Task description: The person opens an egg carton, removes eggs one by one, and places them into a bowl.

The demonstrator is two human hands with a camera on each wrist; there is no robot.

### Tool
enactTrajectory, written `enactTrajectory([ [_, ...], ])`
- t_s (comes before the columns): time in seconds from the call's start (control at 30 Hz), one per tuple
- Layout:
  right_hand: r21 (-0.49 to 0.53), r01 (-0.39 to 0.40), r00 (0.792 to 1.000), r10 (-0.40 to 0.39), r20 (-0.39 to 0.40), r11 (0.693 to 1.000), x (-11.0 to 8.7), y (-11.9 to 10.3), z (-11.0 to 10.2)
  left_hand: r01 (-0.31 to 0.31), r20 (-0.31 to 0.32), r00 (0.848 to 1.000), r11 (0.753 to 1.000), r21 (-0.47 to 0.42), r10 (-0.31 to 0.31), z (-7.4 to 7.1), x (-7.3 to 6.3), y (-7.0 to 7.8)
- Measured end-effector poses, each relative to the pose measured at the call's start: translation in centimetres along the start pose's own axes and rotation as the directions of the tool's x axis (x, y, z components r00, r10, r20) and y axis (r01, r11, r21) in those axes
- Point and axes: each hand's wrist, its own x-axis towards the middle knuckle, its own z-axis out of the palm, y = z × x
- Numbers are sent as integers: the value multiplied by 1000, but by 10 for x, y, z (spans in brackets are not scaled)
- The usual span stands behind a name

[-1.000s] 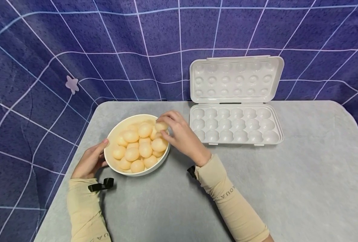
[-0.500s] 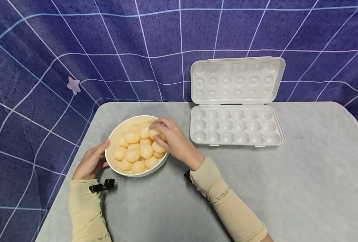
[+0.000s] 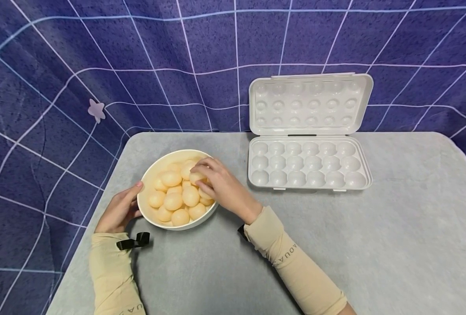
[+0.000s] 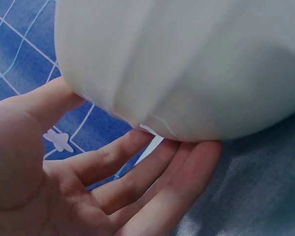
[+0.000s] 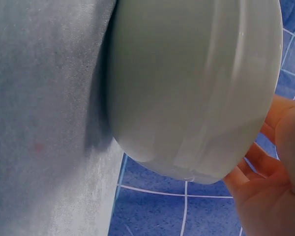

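Observation:
In the head view, a cream-coloured bowl [image 3: 189, 225] heaped with pale eggs [image 3: 173, 201] stands at the left of the grey table. My left hand [image 3: 118, 209] holds the bowl's left side, thumb at the rim; the left wrist view shows the fingertips [image 4: 206, 152] against its outer wall [image 4: 162, 64]. From the right, my right hand [image 3: 227, 186] reaches over the rim and pinches an egg [image 3: 196, 177] between thumb and fingers, above the others. The bowl's outside [image 5: 191, 88] hides that egg and the fingertips in the right wrist view.
A white egg carton [image 3: 309, 164] with rows of vacant cups lies right of the bowl, its lid [image 3: 309, 105] standing up against the blue grid-patterned cloth [image 3: 201, 48]. A black strap [image 3: 133, 241] is on the left wrist. The grey table [image 3: 406, 218] extends to the right.
My right hand has moved left and slightly down from the bowl's right rim toward its middle, with the egg in its fingers. My left hand stays on the bowl.

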Motion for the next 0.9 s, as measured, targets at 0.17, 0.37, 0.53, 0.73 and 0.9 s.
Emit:
enactTrajectory([
  [0.17,-38,-5,1000,6,26,999,1,-2,1,-5,-1,1000,1000,0,5,0,0,1],
  [0.37,-90,10,998,-5,59,996,2,-3,3,-14,-2,1000,1000,2,14,2,0,3],
  [0.53,-128,16,998,-7,67,992,0,-3,4,-14,1,1000,1000,-2,14,3,0,4],
  [0.73,-132,20,998,-13,53,991,-1,-2,5,-10,4,1000,1000,-7,10,3,0,2],
  [0.9,-126,15,999,-8,54,992,-1,-1,6,-7,-2,1000,1000,2,7,1,-1,1],
])
